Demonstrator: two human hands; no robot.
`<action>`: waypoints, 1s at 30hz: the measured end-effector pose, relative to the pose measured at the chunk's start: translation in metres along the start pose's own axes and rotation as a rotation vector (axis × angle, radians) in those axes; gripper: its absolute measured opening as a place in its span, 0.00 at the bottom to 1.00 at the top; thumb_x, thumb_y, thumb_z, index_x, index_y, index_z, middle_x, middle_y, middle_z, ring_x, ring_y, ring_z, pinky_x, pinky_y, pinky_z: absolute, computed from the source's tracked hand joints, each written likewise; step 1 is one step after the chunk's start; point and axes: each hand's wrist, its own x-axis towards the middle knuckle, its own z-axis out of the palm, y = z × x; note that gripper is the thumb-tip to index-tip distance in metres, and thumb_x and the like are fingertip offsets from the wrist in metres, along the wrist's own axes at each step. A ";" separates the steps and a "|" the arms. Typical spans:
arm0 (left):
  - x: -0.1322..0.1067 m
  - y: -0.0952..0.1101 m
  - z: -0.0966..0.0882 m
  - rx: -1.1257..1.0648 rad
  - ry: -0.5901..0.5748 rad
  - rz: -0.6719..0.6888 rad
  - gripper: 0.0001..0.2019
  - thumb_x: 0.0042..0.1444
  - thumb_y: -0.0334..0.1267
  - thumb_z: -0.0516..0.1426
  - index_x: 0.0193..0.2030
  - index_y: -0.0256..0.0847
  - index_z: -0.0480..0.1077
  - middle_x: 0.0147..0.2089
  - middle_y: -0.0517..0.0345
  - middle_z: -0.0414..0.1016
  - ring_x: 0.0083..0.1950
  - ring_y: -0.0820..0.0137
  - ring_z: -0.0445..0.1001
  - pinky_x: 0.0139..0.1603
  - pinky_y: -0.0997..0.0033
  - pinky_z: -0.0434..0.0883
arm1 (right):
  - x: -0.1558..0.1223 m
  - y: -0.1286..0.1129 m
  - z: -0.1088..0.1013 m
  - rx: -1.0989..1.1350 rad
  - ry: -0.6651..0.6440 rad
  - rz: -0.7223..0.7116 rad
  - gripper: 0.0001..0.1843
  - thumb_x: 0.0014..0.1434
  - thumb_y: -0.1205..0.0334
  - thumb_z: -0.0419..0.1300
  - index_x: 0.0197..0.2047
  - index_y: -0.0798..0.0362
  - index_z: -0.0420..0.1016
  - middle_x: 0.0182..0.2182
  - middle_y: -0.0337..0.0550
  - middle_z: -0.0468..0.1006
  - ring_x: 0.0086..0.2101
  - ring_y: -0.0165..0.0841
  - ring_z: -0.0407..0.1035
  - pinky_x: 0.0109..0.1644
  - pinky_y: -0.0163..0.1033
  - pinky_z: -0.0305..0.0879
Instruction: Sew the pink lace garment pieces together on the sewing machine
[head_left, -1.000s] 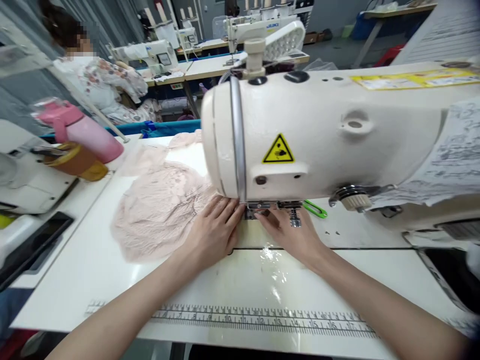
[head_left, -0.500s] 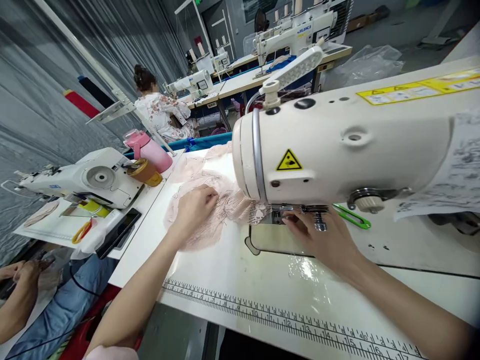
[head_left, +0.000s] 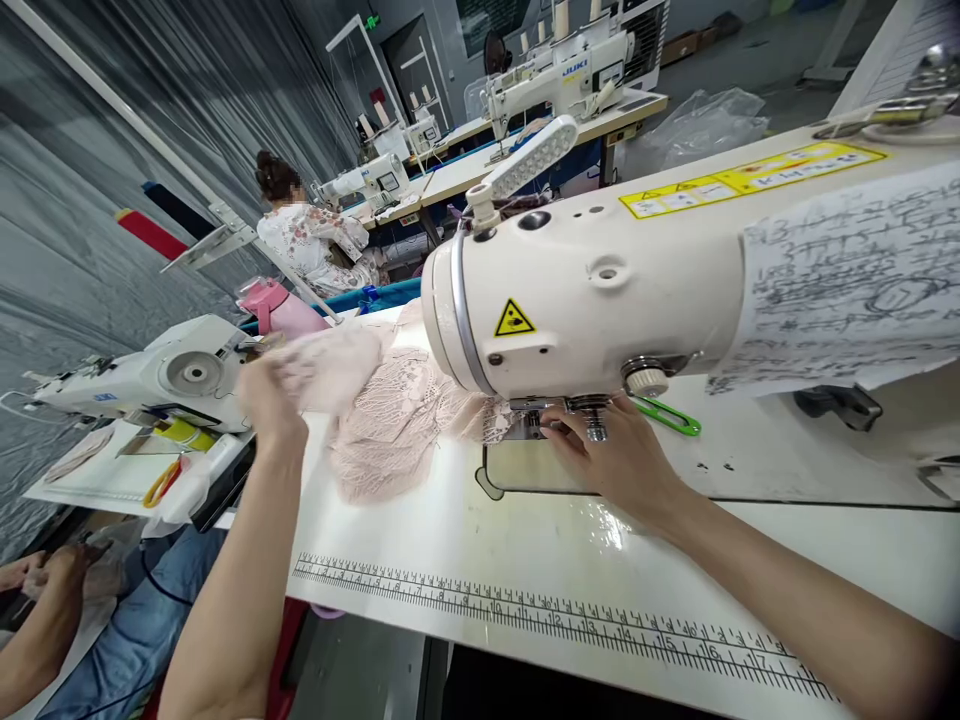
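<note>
A cream sewing machine (head_left: 600, 290) stands on the white table (head_left: 540, 560). Pink lace fabric (head_left: 390, 420) lies to the left of its needle area. My left hand (head_left: 266, 390) is raised off the table at the left, blurred, lifting a fold of the pink lace. My right hand (head_left: 607, 455) rests on the machine bed beside the presser foot (head_left: 592, 420), fingers pressed near the needle plate; what they pinch is hidden.
Green thread snips (head_left: 667, 415) lie behind my right hand. A pink bottle (head_left: 277, 305) and a second machine (head_left: 150, 375) stand at the left. A printed ruler (head_left: 555, 620) runs along the table's front edge. Another person's hand (head_left: 45, 575) shows at bottom left; a co-worker (head_left: 307, 235) sits farther back.
My left hand left the needle area, slid left over the lace and now lifts a fold of it off the table. The right hand stays by the presser foot. The view swung left.
</note>
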 end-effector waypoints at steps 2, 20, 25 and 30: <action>0.007 0.004 -0.019 -0.003 0.282 0.056 0.15 0.64 0.41 0.34 0.39 0.40 0.58 0.39 0.63 0.69 0.40 0.73 0.67 0.39 0.70 0.66 | 0.000 0.000 0.000 0.000 0.003 0.002 0.12 0.65 0.59 0.51 0.38 0.52 0.75 0.34 0.43 0.79 0.37 0.36 0.71 0.48 0.44 0.60; -0.140 0.084 0.081 0.033 -1.116 0.407 0.12 0.63 0.44 0.52 0.38 0.43 0.75 0.30 0.60 0.76 0.27 0.72 0.72 0.25 0.73 0.69 | 0.002 -0.001 -0.003 0.043 -0.126 0.149 0.10 0.62 0.66 0.52 0.34 0.53 0.74 0.33 0.43 0.78 0.37 0.37 0.70 0.50 0.44 0.61; -0.165 0.070 0.088 0.238 -0.670 0.948 0.11 0.65 0.34 0.51 0.44 0.36 0.74 0.44 0.51 0.79 0.43 0.65 0.77 0.42 0.63 0.77 | 0.000 -0.001 -0.004 0.090 -0.086 0.195 0.14 0.60 0.71 0.48 0.36 0.53 0.75 0.33 0.42 0.77 0.39 0.36 0.69 0.49 0.42 0.61; -0.192 0.065 0.080 0.277 -0.681 1.170 0.19 0.64 0.35 0.52 0.59 0.28 0.66 0.58 0.41 0.72 0.59 0.57 0.71 0.55 0.57 0.75 | -0.001 -0.003 -0.008 0.063 -0.069 0.062 0.19 0.60 0.73 0.48 0.40 0.48 0.78 0.33 0.40 0.79 0.39 0.34 0.69 0.50 0.42 0.59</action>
